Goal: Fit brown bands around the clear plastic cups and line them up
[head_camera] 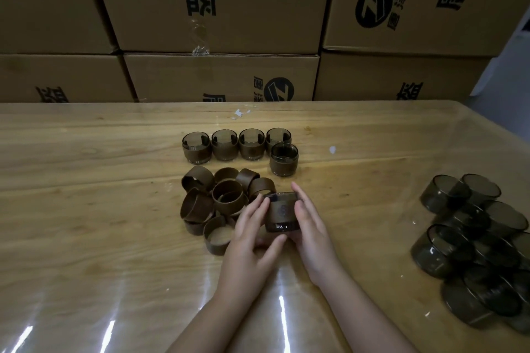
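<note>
The banded cup (282,213) sits between your two hands near the middle of the table (86,209), its mouth tipped away from you. The brown band already wraps its wall, with a strip of dark clear plastic showing below. I judge you are at the end of the fitting step, seating the band square on this cup.

Your left hand (249,235) pinches the cup, with the fingers on its left side and the thumb reaching in under the near edge. Your right hand (309,229) lies along the cup's right side with fingers nearly straight and pressing. Its thumb is hidden, so I cannot tell whether it hooks underneath.

At 12 o'clock from the cup stands the row of four finished cups (238,145), upright and side by side. A fifth finished cup (284,159) stands just in front of the row's right end, starting a second line. The next move likely calls for carrying your cup up beside that fifth one, upright and level with it.

At 9 to 10 o'clock lies the heap of loose brown bands (218,203), the nearest ones just beside your left fingers. Well apart at 3 to 4 o'clock is the pile of bare cups (473,246), your next pick. Cardboard boxes (229,8) are stacked behind the table at 12 o'clock.
</note>
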The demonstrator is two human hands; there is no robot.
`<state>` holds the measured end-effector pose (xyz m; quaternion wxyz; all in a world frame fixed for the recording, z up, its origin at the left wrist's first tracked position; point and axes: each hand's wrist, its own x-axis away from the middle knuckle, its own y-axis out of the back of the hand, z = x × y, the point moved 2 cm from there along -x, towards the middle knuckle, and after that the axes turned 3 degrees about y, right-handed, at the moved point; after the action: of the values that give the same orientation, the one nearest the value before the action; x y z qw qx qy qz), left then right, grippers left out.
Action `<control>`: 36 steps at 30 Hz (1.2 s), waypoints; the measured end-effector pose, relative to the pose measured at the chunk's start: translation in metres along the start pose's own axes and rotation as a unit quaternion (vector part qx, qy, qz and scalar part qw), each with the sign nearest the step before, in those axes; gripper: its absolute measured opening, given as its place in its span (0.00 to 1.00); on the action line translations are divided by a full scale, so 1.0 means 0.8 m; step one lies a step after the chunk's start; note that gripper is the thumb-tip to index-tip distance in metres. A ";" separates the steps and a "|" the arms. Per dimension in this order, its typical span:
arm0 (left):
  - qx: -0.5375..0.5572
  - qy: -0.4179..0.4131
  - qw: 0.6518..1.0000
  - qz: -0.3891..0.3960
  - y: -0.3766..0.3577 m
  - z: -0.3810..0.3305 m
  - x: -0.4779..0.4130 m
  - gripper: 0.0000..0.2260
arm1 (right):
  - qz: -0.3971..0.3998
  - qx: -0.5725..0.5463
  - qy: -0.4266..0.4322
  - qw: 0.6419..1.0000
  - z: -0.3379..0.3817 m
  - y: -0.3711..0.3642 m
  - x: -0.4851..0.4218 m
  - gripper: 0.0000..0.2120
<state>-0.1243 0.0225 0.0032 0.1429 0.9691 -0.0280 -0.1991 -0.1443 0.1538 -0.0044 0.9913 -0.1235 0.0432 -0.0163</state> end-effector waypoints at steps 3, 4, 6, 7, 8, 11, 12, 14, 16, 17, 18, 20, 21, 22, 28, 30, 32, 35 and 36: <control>-0.003 -0.006 1.000 -0.013 0.001 -0.001 0.001 0.31 | 0.021 -0.015 -0.011 1.000 0.003 0.001 0.003 0.24; -0.003 -0.009 1.000 -0.013 0.002 -0.001 0.001 0.30 | 0.027 -0.021 -0.014 0.999 0.005 0.002 0.004 0.25; -0.006 -0.019 1.000 -0.004 0.002 -0.003 0.001 0.29 | 0.028 -0.037 -0.017 0.999 0.007 0.004 0.004 0.25; -0.003 -0.022 1.000 0.003 0.002 -0.005 0.001 0.29 | 0.025 -0.045 -0.017 0.999 0.008 0.005 0.005 0.26; 0.001 -0.020 1.000 0.011 0.003 -0.008 0.001 0.28 | 0.021 -0.050 -0.017 0.998 0.009 0.006 0.005 0.27; 0.006 0.017 0.999 0.037 0.007 -0.024 -0.009 0.22 | 0.010 -0.063 -0.013 0.998 0.012 0.012 0.006 0.29; -0.012 0.026 0.999 0.044 0.010 -0.029 -0.015 0.20 | 0.009 -0.070 -0.012 0.997 0.013 0.015 0.006 0.30; -0.080 0.025 0.994 0.069 0.018 -0.037 -0.030 0.18 | 0.019 -0.074 -0.015 0.997 0.013 0.019 0.006 0.33; -0.098 0.035 0.986 0.129 0.026 -0.048 -0.046 0.10 | 0.034 -0.055 -0.017 0.998 0.011 0.019 0.007 0.33; -0.093 0.038 0.982 0.160 0.029 -0.054 -0.054 0.08 | 0.040 -0.046 -0.013 0.998 0.010 0.019 0.007 0.33; -0.093 0.035 0.979 0.179 0.033 -0.059 -0.061 0.08 | 0.041 -0.038 -0.009 0.998 0.010 0.019 0.007 0.33; -0.094 0.035 0.976 0.192 0.042 -0.066 -0.075 0.09 | 0.030 -0.018 0.003 0.999 0.011 0.022 0.006 0.31; -0.086 0.040 0.978 0.185 0.047 -0.070 -0.083 0.09 | 0.019 -0.010 0.009 1.000 0.014 0.026 0.005 0.30; -0.075 0.044 0.982 0.169 0.054 -0.073 -0.092 0.09 | 0.002 -0.004 0.016 1.000 0.016 0.030 0.003 0.28; -0.096 0.065 0.990 0.079 0.089 -0.078 -0.168 0.09 | -0.108 -0.057 -0.006 0.992 0.016 0.055 -0.010 0.15; -0.164 0.078 0.980 0.080 0.090 -0.071 -0.190 0.07 | -0.106 -0.064 -0.016 0.992 0.018 0.057 -0.013 0.19; -0.248 0.073 0.962 0.085 0.085 -0.061 -0.205 0.07 | -0.090 -0.052 -0.027 0.994 0.020 0.058 -0.015 0.22; -0.367 0.019 0.925 0.095 0.070 -0.045 -0.217 0.09 | -0.068 -0.006 -0.029 0.997 0.020 0.057 -0.016 0.22; -0.400 0.001 0.911 0.097 0.064 -0.040 -0.219 0.10 | -0.062 0.006 -0.028 0.998 0.019 0.056 -0.015 0.22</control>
<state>-0.2725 0.0014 0.1126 0.5374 0.8233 -0.0396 -0.1781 -0.1543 0.2017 0.0005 0.9899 -0.1205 0.0076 -0.0743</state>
